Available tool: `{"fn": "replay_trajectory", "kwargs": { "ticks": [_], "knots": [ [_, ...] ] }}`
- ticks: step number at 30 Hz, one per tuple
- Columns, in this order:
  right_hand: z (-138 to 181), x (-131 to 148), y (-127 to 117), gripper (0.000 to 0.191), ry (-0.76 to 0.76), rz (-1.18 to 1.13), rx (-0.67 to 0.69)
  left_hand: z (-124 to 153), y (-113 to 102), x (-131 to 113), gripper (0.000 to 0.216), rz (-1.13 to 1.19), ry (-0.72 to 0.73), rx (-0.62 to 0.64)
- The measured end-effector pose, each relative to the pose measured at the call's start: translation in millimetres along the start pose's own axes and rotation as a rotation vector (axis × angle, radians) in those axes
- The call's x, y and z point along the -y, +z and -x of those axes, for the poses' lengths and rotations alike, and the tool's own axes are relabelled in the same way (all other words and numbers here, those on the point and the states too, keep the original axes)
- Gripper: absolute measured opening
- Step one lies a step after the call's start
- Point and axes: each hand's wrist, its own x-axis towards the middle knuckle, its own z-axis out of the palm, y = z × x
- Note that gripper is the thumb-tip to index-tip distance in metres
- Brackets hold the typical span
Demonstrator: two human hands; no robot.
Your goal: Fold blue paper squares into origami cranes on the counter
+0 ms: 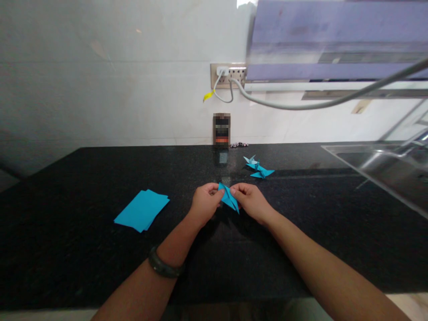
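A folded piece of blue paper (pixel 228 199) is held just above the dark countertop, pinched from both sides. My left hand (pixel 206 201) grips its left edge between thumb and fingers. On the opposite edge, my right hand (pixel 251 200) has thumb and fingers closed on the same paper. The paper has a narrow pointed shape with a slit down its lower part. Beyond my right hand sit several folded paper cranes (pixel 262 171) in blue and paler blue. To the left lies a small stack of flat blue paper sheets (pixel 142 210), slightly fanned.
The black countertop (pixel 83 267) runs to a tiled wall. A phone (pixel 222 130) leans upright there, beside a small beaded string (pixel 239 145). Above are a socket panel (pixel 237 75) and a grey cable (pixel 294 107). A metal sink (pixel 364 162) is at right.
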Motion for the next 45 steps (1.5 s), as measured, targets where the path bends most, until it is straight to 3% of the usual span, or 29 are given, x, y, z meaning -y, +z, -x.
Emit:
{"fn": "replay_trajectory", "kwargs": {
  "ticks": [8,14,19,25,35,45],
  "knots": [
    [2.8,5.6,-4.9,0.020,-0.009,0.058,0.053,-3.2,-3.0,1.2,0.016,-0.074,0.039,-0.044],
    [3.0,4.8,-9.4,0.023,-0.042,0.101,0.107,-3.2,-4.0,2.4,0.024,0.035,0.047,0.008],
    [2.8,2.5,-9.1,0.023,0.006,0.070,0.158,-4.7,-7.1,5.2,0.021,0.018,0.114,0.034],
    [2.9,-1.3,-9.4,0.023,0.019,0.043,0.195,-5.3,-9.5,2.9,0.016,-0.100,0.225,-0.018],
    [3.8,0.9,-0.8,0.026,-0.010,0.066,0.100,-8.8,-9.4,9.2,0.015,0.020,0.121,-0.007],
    [-0.3,-11.7,1.1,0.029,-0.104,0.229,0.010,-5.7,-6.7,3.8,0.016,0.125,0.028,-0.003]
  ]
}}
